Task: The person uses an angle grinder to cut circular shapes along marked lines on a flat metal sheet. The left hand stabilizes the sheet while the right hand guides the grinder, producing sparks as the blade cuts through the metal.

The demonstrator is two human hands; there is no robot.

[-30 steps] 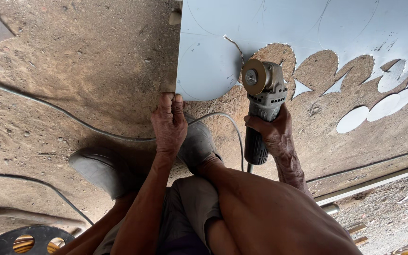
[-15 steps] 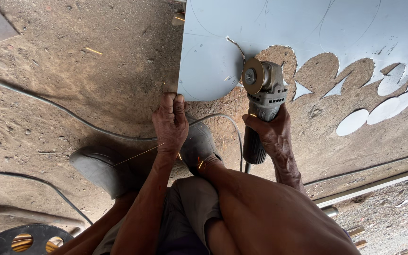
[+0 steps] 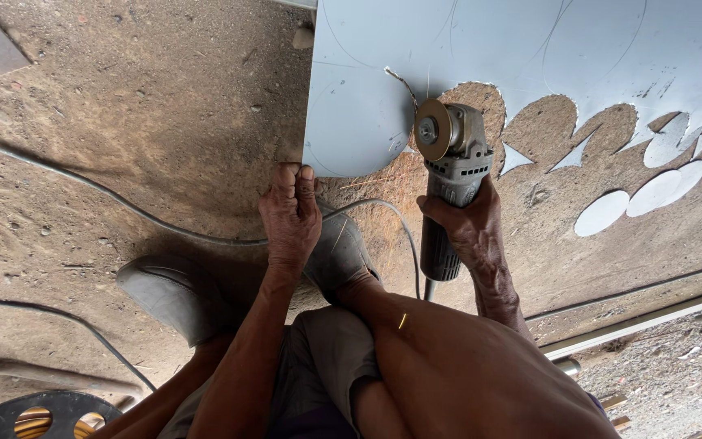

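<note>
Head view, person crouched over bare dirt ground [image 3: 148, 106]. Right hand [image 3: 469, 223] is clamped around the body of a grey angle grinder [image 3: 448, 179], fingers wrapped just below the head. The grinder points away from the person, its disc [image 3: 432, 128] upright on edge and touching the cut edge of a pale grey metal sheet [image 3: 530, 49]. Left hand [image 3: 290, 215] lies flat on the ground, fingers together, fingertips touching the near edge of a rounded lobe of sheet [image 3: 351, 122] just left of the disc. The two hands are apart, the grinder's cord [image 3: 383, 213] looping between them.

The sheet fills the far right of the scene, with faint scribed circles on it and a row of round and wavy cut-outs showing dirt through, running to the right. A few orange sparks show near the disc and over the knee.

Two grey shoes: one [image 3: 176, 297] near left, the other [image 3: 339, 256] just behind the left hand. A dark cable [image 3: 107, 195] crosses the ground at left. A black round plate with holes [image 3: 38, 416] sits at the near left corner. A metal pipe [image 3: 643, 321] lies near right. No containers in view.
</note>
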